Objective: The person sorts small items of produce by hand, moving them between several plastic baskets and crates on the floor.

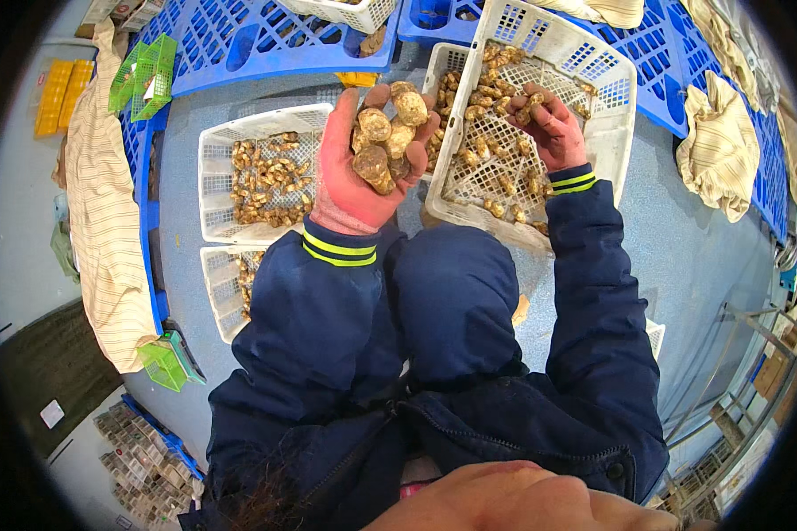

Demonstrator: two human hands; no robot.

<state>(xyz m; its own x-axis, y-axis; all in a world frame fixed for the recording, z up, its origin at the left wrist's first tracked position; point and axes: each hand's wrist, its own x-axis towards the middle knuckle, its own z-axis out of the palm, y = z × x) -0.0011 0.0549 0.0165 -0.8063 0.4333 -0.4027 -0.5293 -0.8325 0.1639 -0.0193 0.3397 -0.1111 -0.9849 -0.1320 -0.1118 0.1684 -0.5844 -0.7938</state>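
Observation:
My left hand [362, 166], in a soiled pink glove, is palm up and cups several brown, knobbly tubers [398, 136] that look like taro. To its right, my right hand [551, 129], also gloved, pinches a small tuber [530, 109] above a large white plastic crate [541, 232]. Small tubers [495, 146] lie scattered on that crate's mesh floor. Left of my left hand, a white crate [262, 125] holds many small tubers [272, 179] on its bottom.
Another white crate [218, 295] with tubers stands near my left sleeve. A further crate [436, 66] sits partly under the large one. Blue plastic pallets [275, 56] border the floor ahead, with green baskets [153, 76] at left and a striped cloth [717, 146] at right.

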